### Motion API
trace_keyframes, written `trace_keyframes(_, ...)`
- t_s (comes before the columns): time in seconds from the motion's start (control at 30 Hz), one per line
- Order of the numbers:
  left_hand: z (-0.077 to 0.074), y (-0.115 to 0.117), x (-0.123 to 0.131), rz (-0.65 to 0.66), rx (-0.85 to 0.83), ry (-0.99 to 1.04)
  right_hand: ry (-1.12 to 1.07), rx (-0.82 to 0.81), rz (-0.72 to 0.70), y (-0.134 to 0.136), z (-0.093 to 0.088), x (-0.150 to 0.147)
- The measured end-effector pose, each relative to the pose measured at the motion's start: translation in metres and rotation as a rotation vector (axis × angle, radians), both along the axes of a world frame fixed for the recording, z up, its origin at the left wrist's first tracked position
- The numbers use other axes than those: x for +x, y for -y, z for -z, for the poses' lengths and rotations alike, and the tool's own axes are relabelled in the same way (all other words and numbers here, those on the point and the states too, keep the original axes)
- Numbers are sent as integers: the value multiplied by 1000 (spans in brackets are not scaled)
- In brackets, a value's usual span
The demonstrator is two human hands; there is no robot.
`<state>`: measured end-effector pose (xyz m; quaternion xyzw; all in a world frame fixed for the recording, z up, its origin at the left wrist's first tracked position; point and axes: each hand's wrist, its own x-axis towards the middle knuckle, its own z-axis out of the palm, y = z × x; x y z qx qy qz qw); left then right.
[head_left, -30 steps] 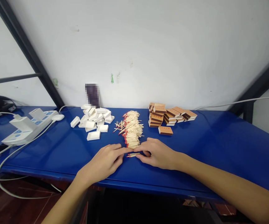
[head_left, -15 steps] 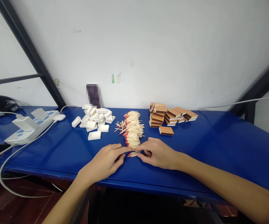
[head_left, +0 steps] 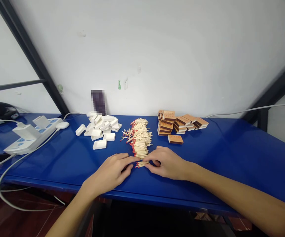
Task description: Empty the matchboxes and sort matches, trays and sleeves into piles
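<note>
A long heap of red-headed matches [head_left: 141, 140] runs down the middle of the blue table. Just in front of its near end lies a small separate group of matches [head_left: 140, 164], heads to the left. My right hand [head_left: 168, 163] pinches the plain ends of this group between thumb and index finger, the other fingers curled under. From the other side, my left hand [head_left: 112, 171] rests with its index finger stretched to the gap between heap and group. Its thumb is apart from that finger, and nothing shows between them.
White matchbox trays [head_left: 100, 126] are piled at the back left. Orange-topped matchbox sleeves [head_left: 167, 125] are stacked at the back right, with a single matchbox sleeve [head_left: 175, 139] nearer. A white power strip [head_left: 33, 136] with cables [head_left: 0, 187] occupies the left end.
My right thumb and index finger have drawn slightly closer together around the small group of matches. My left hand has hardly moved.
</note>
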<state>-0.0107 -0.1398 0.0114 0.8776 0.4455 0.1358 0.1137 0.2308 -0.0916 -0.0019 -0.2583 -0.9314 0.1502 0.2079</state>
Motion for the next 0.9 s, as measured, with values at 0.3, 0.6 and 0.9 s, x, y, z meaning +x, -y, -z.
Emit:
trace_keyframes(0.3, 1, 1, -1, 13, 11, 58, 11, -11, -8, 2, -3, 1)
trace_keyframes(0.6, -6, 2, 2, 18, -20, 60, 12, -2, 3, 2, -4, 0)
trace_keyframes(0.9, -5, 2, 1, 36, -20, 60, 9, 2, -36, 4, -4, 1)
